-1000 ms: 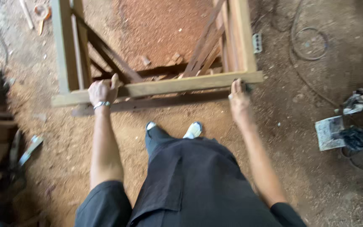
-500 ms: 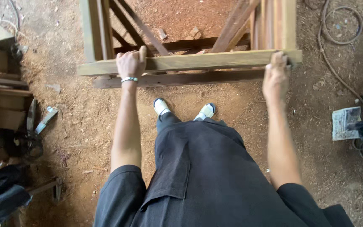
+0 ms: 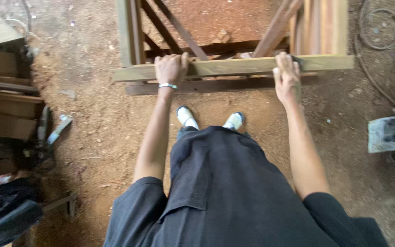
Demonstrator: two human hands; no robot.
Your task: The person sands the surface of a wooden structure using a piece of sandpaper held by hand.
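The person stands over a wooden frame (image 3: 234, 66) and holds its near top rail with both hands. Compared with a moment before, the frame now sits further to the right and a little higher in the view, so it seems the person has shifted along it, or pulled it closer; the hands have kept their places on the rail. The left hand (image 3: 171, 68) is clenched over the rail, fingers wrapped on the far edge, with a thin bracelet (image 3: 167, 85) on the wrist. The right hand (image 3: 286, 75) lies on top of the rail with fingers bent over it, a looser grip, near the right corner. The frame stands on the floor (image 3: 97, 137), directly in front of the white shoes (image 3: 209, 120). The floor is reddish earth covered with sawdust. At the left are stacked wooden boards (image 3: 5, 107); at the right lie a coiled cable (image 3: 380, 27) and a small grey box (image 3: 382, 133).
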